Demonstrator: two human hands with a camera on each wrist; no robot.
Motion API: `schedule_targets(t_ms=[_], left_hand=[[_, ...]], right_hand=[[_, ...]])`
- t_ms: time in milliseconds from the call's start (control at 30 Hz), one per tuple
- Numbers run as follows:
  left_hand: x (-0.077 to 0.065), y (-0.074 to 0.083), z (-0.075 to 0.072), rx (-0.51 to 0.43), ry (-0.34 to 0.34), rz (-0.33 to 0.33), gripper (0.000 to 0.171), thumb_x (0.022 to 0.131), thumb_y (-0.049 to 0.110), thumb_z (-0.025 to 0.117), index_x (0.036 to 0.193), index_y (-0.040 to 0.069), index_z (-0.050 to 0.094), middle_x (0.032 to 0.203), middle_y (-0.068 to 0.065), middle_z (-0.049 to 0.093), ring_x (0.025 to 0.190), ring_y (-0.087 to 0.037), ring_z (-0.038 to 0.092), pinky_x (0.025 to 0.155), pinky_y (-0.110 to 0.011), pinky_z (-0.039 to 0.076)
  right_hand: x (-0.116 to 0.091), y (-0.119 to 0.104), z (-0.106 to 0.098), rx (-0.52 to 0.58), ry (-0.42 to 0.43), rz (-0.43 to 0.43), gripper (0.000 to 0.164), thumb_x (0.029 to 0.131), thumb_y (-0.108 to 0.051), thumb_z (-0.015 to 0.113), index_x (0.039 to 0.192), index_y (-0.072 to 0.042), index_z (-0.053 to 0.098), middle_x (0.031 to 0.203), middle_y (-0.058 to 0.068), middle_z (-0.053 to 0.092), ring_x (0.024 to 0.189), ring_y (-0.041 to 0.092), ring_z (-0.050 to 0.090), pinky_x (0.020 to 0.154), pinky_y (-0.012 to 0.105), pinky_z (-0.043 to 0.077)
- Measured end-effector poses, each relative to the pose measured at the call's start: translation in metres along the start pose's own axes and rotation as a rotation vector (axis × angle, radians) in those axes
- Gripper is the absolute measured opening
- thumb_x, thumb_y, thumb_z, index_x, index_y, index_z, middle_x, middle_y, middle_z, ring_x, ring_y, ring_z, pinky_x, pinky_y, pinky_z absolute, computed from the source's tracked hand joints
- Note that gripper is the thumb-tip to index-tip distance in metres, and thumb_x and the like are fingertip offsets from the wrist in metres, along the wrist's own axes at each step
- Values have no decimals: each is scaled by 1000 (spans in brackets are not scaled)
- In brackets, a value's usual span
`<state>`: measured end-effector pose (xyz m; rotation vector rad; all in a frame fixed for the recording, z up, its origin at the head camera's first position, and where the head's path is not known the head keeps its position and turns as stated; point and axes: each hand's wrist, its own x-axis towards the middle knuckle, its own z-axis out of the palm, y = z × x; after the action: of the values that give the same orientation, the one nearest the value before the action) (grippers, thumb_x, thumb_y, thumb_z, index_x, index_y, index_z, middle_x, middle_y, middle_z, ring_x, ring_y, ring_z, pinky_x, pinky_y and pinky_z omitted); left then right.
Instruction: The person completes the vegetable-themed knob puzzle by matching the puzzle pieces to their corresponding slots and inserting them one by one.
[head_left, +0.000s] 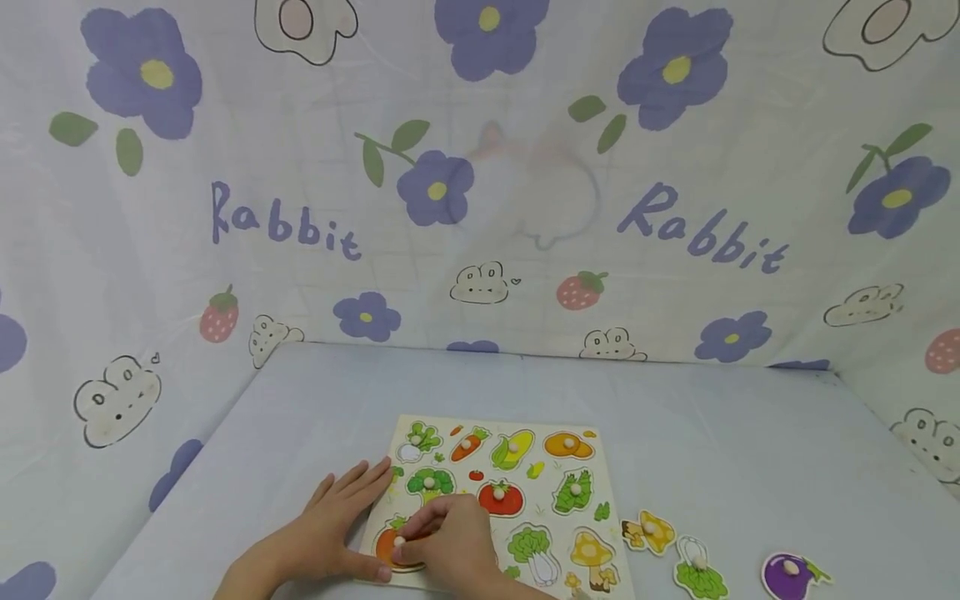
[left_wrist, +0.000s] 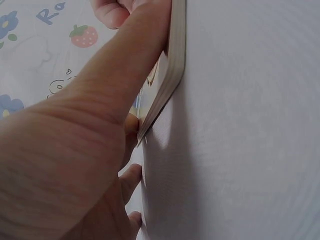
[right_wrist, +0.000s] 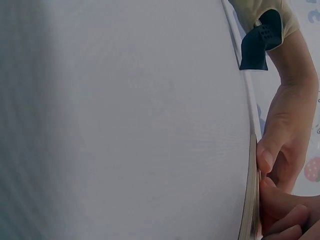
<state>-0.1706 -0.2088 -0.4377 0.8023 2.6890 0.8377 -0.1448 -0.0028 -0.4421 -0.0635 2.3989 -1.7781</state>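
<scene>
The right hand (head_left: 459,543) pinches the knob (head_left: 400,542) of the orange piece (head_left: 386,547) at the board's (head_left: 540,510) near left corner, the left hand (head_left: 328,527) lies spread on that side, and a wobbly pinch could make the piece sit crooked.

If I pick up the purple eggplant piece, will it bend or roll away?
Probably neither! The eggplant piece looks like a flat board with a crisp pale rim, so it should stay stiff. Lying flat on the table, it would likely slide if pushed. Its raised round knob should make it easy to pinch.
</scene>
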Motion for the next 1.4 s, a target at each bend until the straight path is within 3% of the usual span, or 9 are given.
schedule_targets(t_ms=[567, 900, 1167, 1400], left_hand=[[1, -1, 3, 9, -7, -32, 112, 69, 62, 79, 155, 9, 31, 162, -6, 19, 146, -39, 8, 109, -69, -3], [-1, -1, 4, -1, -14, -70, 113, 68, 62, 80, 155, 10, 30, 162, -5, 18, 147, -38, 6, 109, -68, -4], [-3, -1, 4, -4, 1, -33, 113, 69, 62, 80, 155, 8, 30, 162, -7, 19, 146, -40, 7, 108, -69, -3], [-2, 0, 2, 12, 3, -19, 113, 69, 64, 78, 155, 8, 30, 162, -6, 18, 147, -38, 7, 110, -68, -3]], right_hand=[[2, 1, -1, -95, -32, -51, 23, 62, -7, 93, 66, -15, 71, 60, -7, 64, 61, 8, 61, 57, 24, 48], [2, 1, 1, -89, -62, -79, 23, 63, -4, 92, 66, -15, 71, 60, -7, 64, 62, 8, 60, 54, 22, 48], [3, -1, -1, -64, -67, -110, 23, 63, -1, 91, 66, -12, 71, 60, -6, 64, 58, 8, 61, 51, 23, 49], [1, -2, -3, -114, -46, -143, 24, 63, -3, 92, 66, -14, 70, 61, -10, 62, 64, 6, 59, 53, 22, 48]])
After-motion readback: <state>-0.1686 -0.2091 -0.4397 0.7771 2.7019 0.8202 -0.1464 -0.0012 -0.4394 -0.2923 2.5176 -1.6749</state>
